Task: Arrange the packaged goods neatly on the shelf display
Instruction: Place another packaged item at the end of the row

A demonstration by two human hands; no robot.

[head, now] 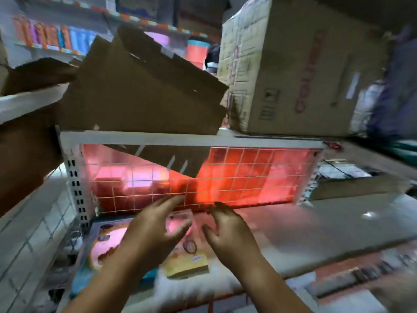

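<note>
Two hands work in front of the wire mesh panel [225, 177], both below its lower edge. Left hand [155, 227]: fingers straight and spread, tips reaching up to the bottom wire of the mesh panel; grip released, nothing held. Right hand [228, 233]: just beside the left hand, fingers loosely bent downward; grip released, nothing held. Both hands are blurred, so contact with the goods beneath cannot be told.

Packaged goods lie flat on the shelf [316, 222] in front of the mesh panel, under the hands. A pink pack [178, 222] shows in the gap between the two hands, near the foot of the mesh panel. A yellow pack [187, 264] lies further out from the mesh panel, between the two wrists. A large flat pack [106, 240] with a pink oval lies below the panel's left corner, partly covered by the left forearm.

Behind the mesh panel stand red packs [248, 172], blurred; their count cannot be told. A perforated white upright [76, 188] borders the panel's left edge. A white rail [180, 137] runs along the panel's top. Above the mesh panel an open cardboard box [140, 91] rests tilted, one corner reaching down across the panel's upper part. A closed cardboard carton [293, 75] stands above the panel's right half.
</note>
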